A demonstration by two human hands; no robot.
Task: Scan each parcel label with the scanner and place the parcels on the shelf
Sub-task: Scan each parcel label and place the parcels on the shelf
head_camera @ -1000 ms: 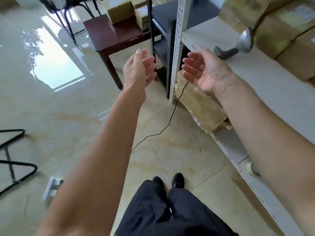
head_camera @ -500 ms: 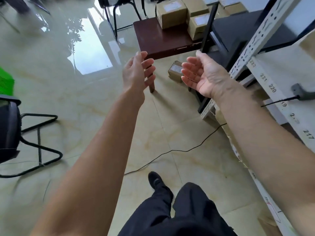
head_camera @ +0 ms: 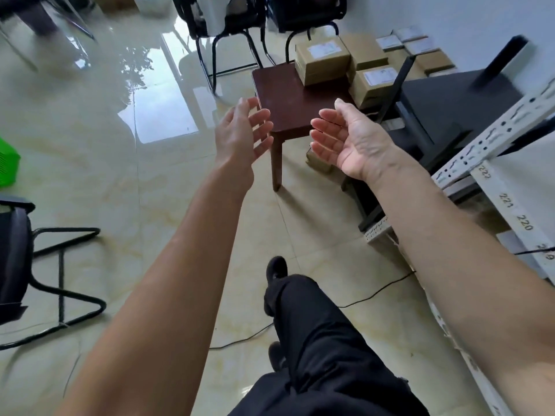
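Several brown cardboard parcels (head_camera: 321, 63) with white labels are stacked on a small dark wooden table (head_camera: 285, 106) ahead of me. My left hand (head_camera: 243, 133) and my right hand (head_camera: 345, 142) are raised in front of the table, palms facing each other, fingers relaxed, holding nothing. Both hands are short of the parcels. The white metal shelf (head_camera: 507, 181) with numbered tags runs along the right edge. The scanner itself is out of view; only its black cable (head_camera: 375, 292) trails across the floor.
A black shelf unit (head_camera: 444, 100) stands between the table and the white shelf. Black chairs (head_camera: 228, 28) stand behind the table, another chair (head_camera: 18, 250) at the left. A green object (head_camera: 7, 163) sits at the far left. A small parcel (head_camera: 318, 162) lies on the floor under the table.
My view has swung left and forward, away from the white shelf and the scanner toward the table of parcels. Both hands stay raised and empty while I step closer.
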